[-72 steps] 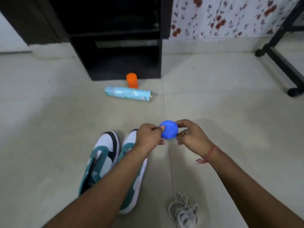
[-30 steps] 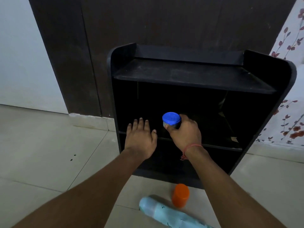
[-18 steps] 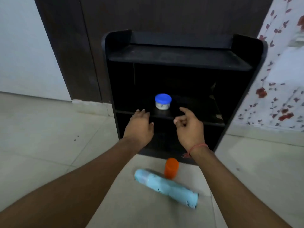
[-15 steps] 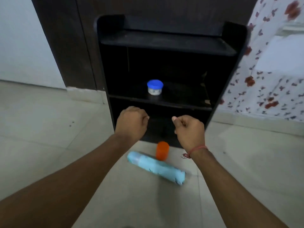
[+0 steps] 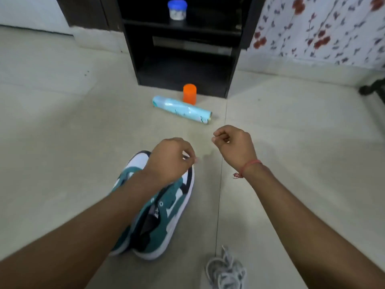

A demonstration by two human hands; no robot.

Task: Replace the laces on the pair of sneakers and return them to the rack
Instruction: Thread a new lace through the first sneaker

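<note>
A pair of teal, white and black sneakers (image 5: 164, 222) lies side by side on the floor, toes toward the rack, with no laces in the eyelets that show. My left hand (image 5: 170, 159) hovers over their toes with its fingers curled and holds nothing. To the right, above bare floor, my right hand (image 5: 233, 144) is also curled and empty, thumb against forefinger. A bundle of white laces (image 5: 226, 272) lies on the floor near the bottom edge. The black rack (image 5: 235, 59) stands ahead against the wall.
A small jar with a blue lid (image 5: 177, 9) sits on the rack's middle shelf. An orange container (image 5: 189, 93) and a light blue can (image 5: 181, 109) lying on its side are on the floor before the rack. A black stand foot (image 5: 373, 88) is at far right.
My right hand set the blue-lidded jar on the rack shelf and let go. Both hands drew back and curled, and my view dropped to the sneakers and laces on the floor.
</note>
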